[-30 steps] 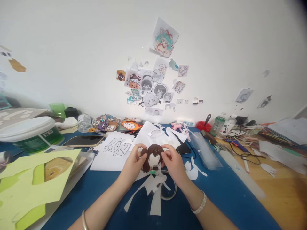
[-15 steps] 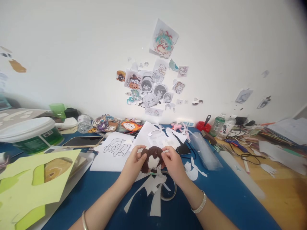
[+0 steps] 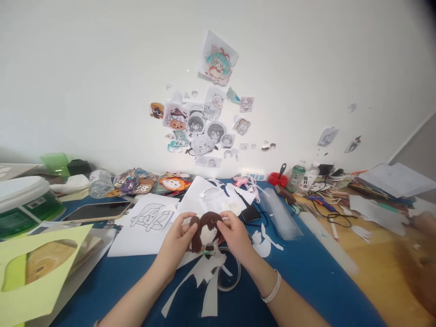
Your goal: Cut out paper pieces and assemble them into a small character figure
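My left hand (image 3: 179, 243) pinches the left edge of a paper cutout of a cartoon head with brown hair (image 3: 210, 220) between thumb and fingers. At the cutout's upper right edge, my right hand (image 3: 236, 238) grips it the same way. The face area of the cutout is pale, and its lower edge overlaps other pieces. Just below it, white cut paper strips (image 3: 209, 295) lie on the blue tabletop (image 3: 265, 290). A ring-shaped roll of tape (image 3: 230, 288) rests beside and partly under them. Left of my hands lies white paper with a line drawing (image 3: 150, 218).
Yellow cut-out paper (image 3: 61, 290) lies at left, near a phone (image 3: 97, 211) and a white-lidded tub (image 3: 25, 213). Bottles (image 3: 296, 177) and a red bowl (image 3: 276, 180) stand at the back right. At the right edge is a blurred brownish shape (image 3: 417, 254) I cannot make out.
The view has turned slightly right, so the scene sits further left. Both hands still hold the cutout, which is tilted a little differently. A blurred shape has entered at the right edge.
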A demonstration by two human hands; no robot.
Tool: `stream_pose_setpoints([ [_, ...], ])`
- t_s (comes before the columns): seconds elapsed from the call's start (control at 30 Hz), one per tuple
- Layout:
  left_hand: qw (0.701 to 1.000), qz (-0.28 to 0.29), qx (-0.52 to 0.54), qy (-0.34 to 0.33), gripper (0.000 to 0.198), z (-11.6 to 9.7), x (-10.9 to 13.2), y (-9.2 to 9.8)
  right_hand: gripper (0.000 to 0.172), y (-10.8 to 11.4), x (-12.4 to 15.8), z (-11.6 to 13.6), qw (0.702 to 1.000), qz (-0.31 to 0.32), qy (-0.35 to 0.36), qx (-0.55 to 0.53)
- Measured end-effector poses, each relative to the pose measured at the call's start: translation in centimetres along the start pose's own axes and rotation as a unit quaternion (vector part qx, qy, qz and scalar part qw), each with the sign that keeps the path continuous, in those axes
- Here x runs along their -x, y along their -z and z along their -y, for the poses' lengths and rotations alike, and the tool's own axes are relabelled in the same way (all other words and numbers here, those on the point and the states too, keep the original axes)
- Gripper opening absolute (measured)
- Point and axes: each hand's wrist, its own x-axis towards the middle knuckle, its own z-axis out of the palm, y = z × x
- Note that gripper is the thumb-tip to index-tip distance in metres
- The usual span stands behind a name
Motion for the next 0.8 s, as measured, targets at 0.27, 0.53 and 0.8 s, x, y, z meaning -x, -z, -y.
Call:
stream_pose_setpoints([
  [0.27,0.999,-0.025,0.015,0.014,0.054,-0.3,0.4,-0.2,0.015,0.8,-0.3,1.0,0.990,-0.075,-0.027,-0.119],
  [0.53,0.999,0.020,0.036,0.036,0.053,-0.2,0.5,-0.3,0.018,0.9,0.0,2.0,0.971,0.027,-0.103,-0.213],
  [0.8,0.996,0.040,0.045,0.073,0.046,-0.3,0.8,-0.2,0.019,0.2,0.2,1.6,0.972,0.022,-0.119,-0.202],
])
